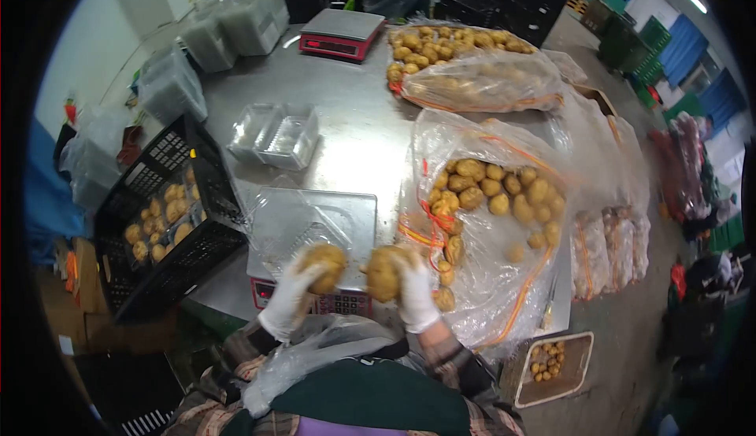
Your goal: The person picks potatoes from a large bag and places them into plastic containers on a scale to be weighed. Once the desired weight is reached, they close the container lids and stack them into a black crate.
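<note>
My left hand (290, 298), in a white glove, grips a large potato (326, 267) over the front part of a weighing scale (346, 209). A second potato (383, 274) is in my right hand (416, 294), also gloved in white, just off the scale's right front corner. The two potatoes are held apart, side by side. On the left of the scale's metal plate lies a clear plastic container (285, 219), its outline hard to make out. To the right, an open clear bag (492, 267) has many loose potatoes (498, 204) in it.
Clear plastic trays (287, 137) sit behind the scale. A black crate (118, 267) with packed potatoes stands at the left. Farther back are another scale (339, 35), stacked containers (169, 86) and a second potato bag (480, 82). A bin (520, 369) with potatoes is at lower right.
</note>
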{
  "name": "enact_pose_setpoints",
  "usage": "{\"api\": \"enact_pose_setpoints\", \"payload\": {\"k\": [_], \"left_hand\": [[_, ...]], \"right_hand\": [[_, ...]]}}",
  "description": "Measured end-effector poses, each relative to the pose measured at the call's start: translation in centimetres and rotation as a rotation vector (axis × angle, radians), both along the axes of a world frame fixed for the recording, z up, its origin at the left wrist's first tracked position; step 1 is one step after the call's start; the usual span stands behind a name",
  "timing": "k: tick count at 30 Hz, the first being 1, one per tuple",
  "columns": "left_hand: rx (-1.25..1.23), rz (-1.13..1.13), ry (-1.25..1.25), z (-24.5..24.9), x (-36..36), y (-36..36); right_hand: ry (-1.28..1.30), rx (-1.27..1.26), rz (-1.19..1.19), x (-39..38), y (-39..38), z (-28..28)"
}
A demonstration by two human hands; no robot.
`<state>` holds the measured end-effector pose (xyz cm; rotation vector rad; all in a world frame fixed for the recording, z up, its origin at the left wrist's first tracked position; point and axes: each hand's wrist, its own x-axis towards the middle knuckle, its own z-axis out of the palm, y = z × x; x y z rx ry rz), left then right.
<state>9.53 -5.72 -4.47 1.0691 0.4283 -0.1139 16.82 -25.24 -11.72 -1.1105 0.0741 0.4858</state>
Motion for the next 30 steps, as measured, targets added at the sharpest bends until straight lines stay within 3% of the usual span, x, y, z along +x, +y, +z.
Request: {"api": "enact_pose_setpoints", "payload": {"k": [2, 4, 6, 7, 9, 10, 12, 16, 18, 20, 21, 22, 23, 24, 26, 30], "left_hand": [[0.425, 0.231, -0.065, -0.7, -0.3, 1.4], [0.626, 0.322, -0.142, -1.4, -1.0, 2.6], [1.000, 0.365, -0.176, -2.8, -1.6, 3.0], [1.186, 0.391, -0.197, -3.7, -1.8, 2.9], [1.411, 0.272, -0.140, -5.2, -2.0, 2.6], [1.524, 0.212, -0.109, -6.2, -2.2, 2.5], [1.593, 0.089, -0.161, -8.2, -1.7, 2.9], [1.703, -0.183, -0.291, -6.6, 0.0, 3.2], [1.677, -0.286, -0.370, -7.0, 1.3, 4.9], [1.656, -0.354, -0.430, -6.7, 3.2, 6.3], [1.659, -0.366, -0.443, -6.9, 3.9, 6.7], [1.664, -0.376, -0.457, -7.1, 4.4, 6.9], [1.642, -0.365, -0.458, -7.1, 4.8, 6.8], [1.623, -0.352, -0.454, -7.0, 4.9, 6.5], [1.589, -0.323, -0.452, -7.1, 4.7, 6.5], [1.541, -0.139, -0.431, -7.3, 4.3, 5.9]], "right_hand": [[-0.300, -0.466, 0.037, 0.3, 3.3, 0.2], [-0.484, -0.470, 0.015, 0.4, 7.2, 2.6], [-0.577, -0.671, 0.168, 0.6, 9.8, 5.0], [-0.759, -0.834, 0.184, 0.5, 11.1, 3.9], [-1.124, -1.163, 0.224, 0.3, 12.4, 0.9], [-1.109, -1.210, 0.321, -0.1, 12.0, 0.5], [-1.078, -1.297, 0.515, -0.7, 11.2, -0.1], [-0.967, -0.916, 0.422, -0.7, 5.5, 1.9], [-0.673, -0.660, 0.161, 0.4, 2.2, 1.5], [-0.535, -0.855, -0.135, 2.6, -2.5, -1.3], [-0.543, -1.100, -0.301, 3.7, -5.0, -2.4], [-0.516, -1.343, -0.304, 4.6, -7.9, -4.5], [-0.476, -1.620, -0.180, 4.8, -10.3, -5.4], [-0.337, -1.741, 0.010, 4.7, -12.1, -7.4], [-0.311, -1.644, 0.184, 4.0, -12.6, -10.7], [-0.413, -1.408, -0.054, 2.3, -11.9, -13.0]]}}
